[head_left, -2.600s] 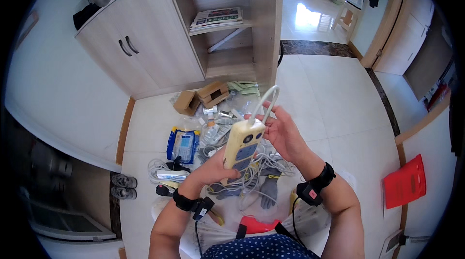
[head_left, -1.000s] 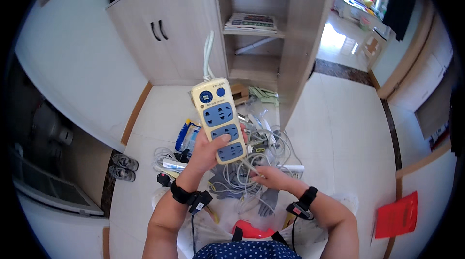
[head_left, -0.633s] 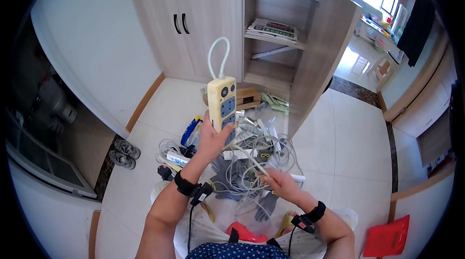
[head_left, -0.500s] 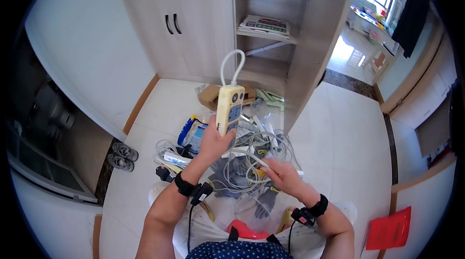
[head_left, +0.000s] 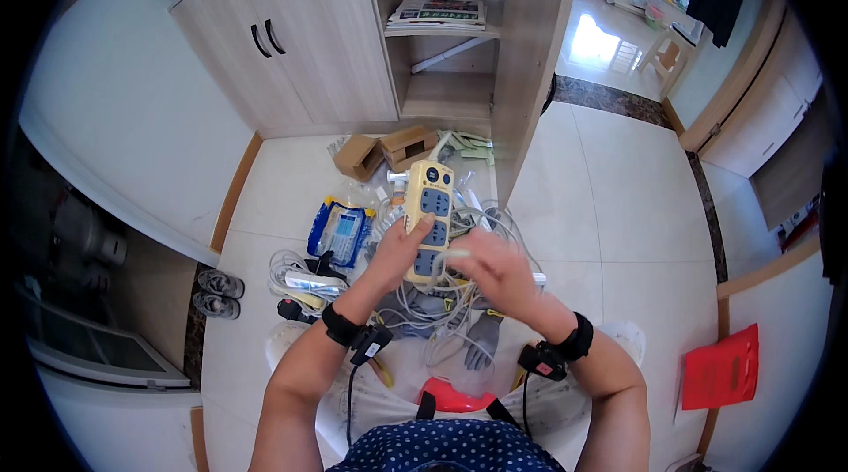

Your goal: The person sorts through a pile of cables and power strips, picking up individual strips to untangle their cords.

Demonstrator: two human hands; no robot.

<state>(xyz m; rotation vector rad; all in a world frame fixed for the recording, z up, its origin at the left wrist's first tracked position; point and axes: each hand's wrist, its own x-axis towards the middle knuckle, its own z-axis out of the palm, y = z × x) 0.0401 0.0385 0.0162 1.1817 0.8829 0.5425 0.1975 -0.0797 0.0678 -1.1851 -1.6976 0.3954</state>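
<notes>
My left hand [head_left: 399,253] is closed round the lower half of a cream power strip [head_left: 431,177] with grey sockets, its thumb on the front face. The strip stands nearly upright over a heap on the floor. A pale cord [head_left: 441,147] leaves its top end. My right hand [head_left: 496,271], smeared by motion, is just right of the strip's lower end, with a stretch of cord running across the strip into its fingers. Below both hands lie tangled pale cables [head_left: 446,317] and grey work gloves [head_left: 482,341].
A blue-and-yellow package [head_left: 340,229], cardboard boxes [head_left: 359,157] and a coiled cable [head_left: 287,273] surround the heap. Beyond stands a cabinet [head_left: 291,75] with one open door [head_left: 534,57]. Grey shoes [head_left: 217,294] lie left; a red bag [head_left: 720,368] is at right.
The power strip has tilted and come lower. My right hand has moved up and closer to the strip, bringing the cord across its front. The view has shifted too.
</notes>
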